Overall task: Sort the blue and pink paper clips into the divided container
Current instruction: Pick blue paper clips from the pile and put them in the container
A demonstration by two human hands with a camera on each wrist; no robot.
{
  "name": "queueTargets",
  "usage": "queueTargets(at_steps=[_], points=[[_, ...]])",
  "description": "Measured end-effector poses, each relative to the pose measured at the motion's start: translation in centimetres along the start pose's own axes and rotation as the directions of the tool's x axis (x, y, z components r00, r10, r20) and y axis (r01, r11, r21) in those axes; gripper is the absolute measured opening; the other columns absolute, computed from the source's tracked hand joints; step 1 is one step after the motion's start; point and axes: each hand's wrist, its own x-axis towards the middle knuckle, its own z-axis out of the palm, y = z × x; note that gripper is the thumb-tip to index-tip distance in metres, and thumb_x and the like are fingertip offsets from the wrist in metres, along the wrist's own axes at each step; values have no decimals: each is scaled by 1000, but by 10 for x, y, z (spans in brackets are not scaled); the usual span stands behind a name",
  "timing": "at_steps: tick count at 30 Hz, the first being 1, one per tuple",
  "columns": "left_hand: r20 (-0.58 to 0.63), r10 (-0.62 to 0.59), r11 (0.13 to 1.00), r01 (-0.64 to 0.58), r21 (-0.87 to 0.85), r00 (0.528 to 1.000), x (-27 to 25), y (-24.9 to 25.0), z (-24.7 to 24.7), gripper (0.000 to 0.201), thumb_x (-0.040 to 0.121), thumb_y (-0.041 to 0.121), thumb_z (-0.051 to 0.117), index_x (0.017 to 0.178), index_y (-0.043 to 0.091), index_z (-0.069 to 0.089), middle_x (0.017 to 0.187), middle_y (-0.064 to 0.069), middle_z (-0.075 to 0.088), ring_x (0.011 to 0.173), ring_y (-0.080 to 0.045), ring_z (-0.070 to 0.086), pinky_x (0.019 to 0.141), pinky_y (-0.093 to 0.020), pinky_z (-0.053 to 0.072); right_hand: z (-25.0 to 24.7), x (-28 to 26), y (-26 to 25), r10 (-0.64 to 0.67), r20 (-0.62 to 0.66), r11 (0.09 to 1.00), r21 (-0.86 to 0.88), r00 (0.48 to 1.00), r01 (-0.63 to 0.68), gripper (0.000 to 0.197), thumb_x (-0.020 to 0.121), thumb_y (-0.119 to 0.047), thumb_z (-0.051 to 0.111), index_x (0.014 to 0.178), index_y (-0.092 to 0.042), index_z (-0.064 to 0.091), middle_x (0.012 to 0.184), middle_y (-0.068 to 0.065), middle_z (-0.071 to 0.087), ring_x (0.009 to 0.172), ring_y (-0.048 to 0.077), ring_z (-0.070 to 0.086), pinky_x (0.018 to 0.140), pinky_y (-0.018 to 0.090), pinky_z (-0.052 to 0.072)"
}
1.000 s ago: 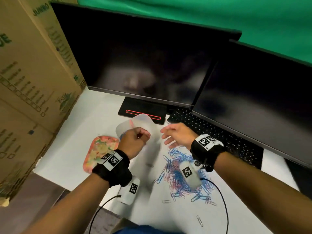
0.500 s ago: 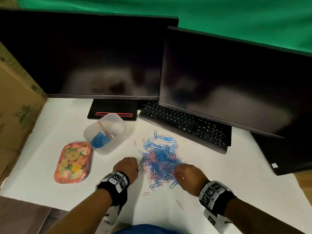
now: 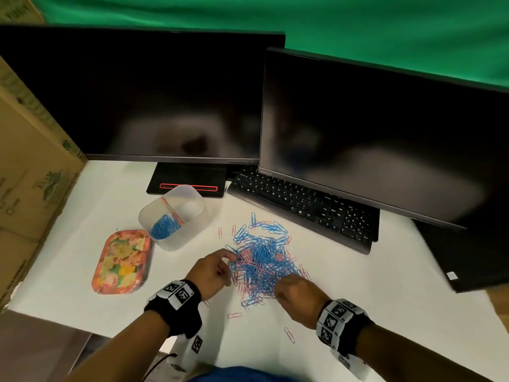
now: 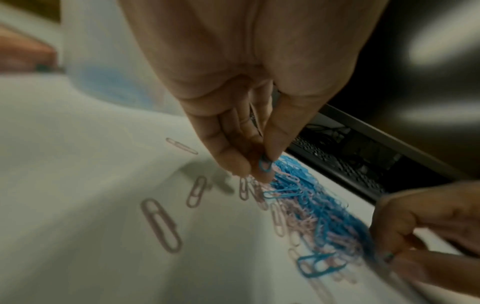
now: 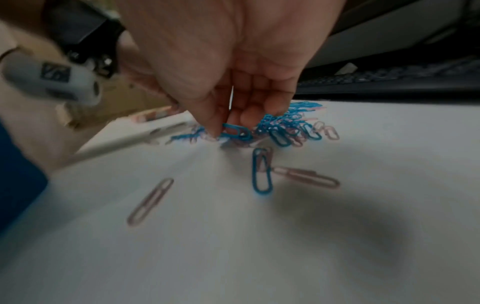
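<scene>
Far left, a floral tray (image 3: pixel 122 261) lies flat on the white table (image 3: pixel 82 216). Just beside it to the right, the divided container (image 3: pixel 176 216) stands upright, long axis running from near-left to far-right, a pink divider crossing it; blue clips fill the near-left compartment, and what lies in the far one I cannot tell. On to the left hand (image 3: pixel 212 272), at the left edge of the pile of blue and pink paper clips (image 3: pixel 264 263): fingers drawn together, and the left wrist view shows thumb and fingertips pinching 1 blue paper clip (image 4: pixel 265 164). The pile spreads mid-table, clips pointing every way, strays around it. At its near-right edge, the right hand (image 3: pixel 298 297) is curled, thumb and fingers nipping another blue clip (image 5: pixel 236 131), long axis roughly level. Behind sit 2 dark monitors (image 3: pixel 143 100) and a keyboard (image 3: pixel 303 205).
</scene>
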Motion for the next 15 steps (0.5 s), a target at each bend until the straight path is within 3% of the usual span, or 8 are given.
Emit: queueTargets(at_steps=[2,4,6,8,10,12,14,15], points=[[48,-47,983,55,-173,998,1,0,4,43,80,-9,48,99,28,62,72,-4,62,65,-18,66,62,-26,50,-8,0,-2,159,42,954,252,986,-165,14,91,-15,51,96,-16,64,85,1,66,74,8,54,70,18,43],[87,-61,942,86,-323,994,0,3,9,32,85,-12,47,92,15,63,74,-10,56,60,-18,62,55,-26,48,-9,0,2,299,71,804,519,952,-291,22,89,-7,51,102,-20,63,72,-5,61,63,-1,53,69,13,43],[97,-80,891,115,-439,992,-1,6,11,25,84,-13,45,80,7,60,71,-13,52,54,-18,56,51,-25,44,-10,3,11,428,103,604,707,898,-369,32,87,3,46,96,-22,65,67,-5,57,60,6,55,68,26,50],[110,-104,877,144,-458,988,0,8,14,21,81,-10,46,73,7,57,63,-11,51,51,-18,47,49,-23,38,-18,6,20,526,174,377,829,832,-412,37,87,15,40,93,-12,65,69,5,54,57,20,56,55,30,48],[133,-89,942,127,-312,987,-1,10,21,15,78,2,56,70,15,58,58,2,53,53,-14,45,50,-22,35,-31,6,24,588,233,155,908,775,-390,32,88,18,38,94,-2,62,70,10,50,54,23,53,49,26,42],[147,6,1000,-9,24,989,-2,12,30,10,76,17,65,71,24,61,64,11,59,60,-7,53,57,-18,40,-41,5,28,634,280,14,928,721,-372,26,87,15,41,93,-2,60,70,10,49,52,22,51,49,25,36],[206,118,921,-184,343,972,-4,13,40,7,75,31,65,78,25,64,75,13,61,73,-7,59,66,-19,43,-45,4,32,677,308,3,907,668,-420,24,86,10,44,89,-6,61,69,8,49,51,19,44,50,24,29],[239,164,841,-262,473,957,-5,14,46,11,77,35,61,84,26,64,83,12,60,81,-10,60,69,-20,42,-44,3,34,697,283,83,881,659,-466,22,87,6,46,85,-10,61,68,4,50,51,16,41,50,22,28]])
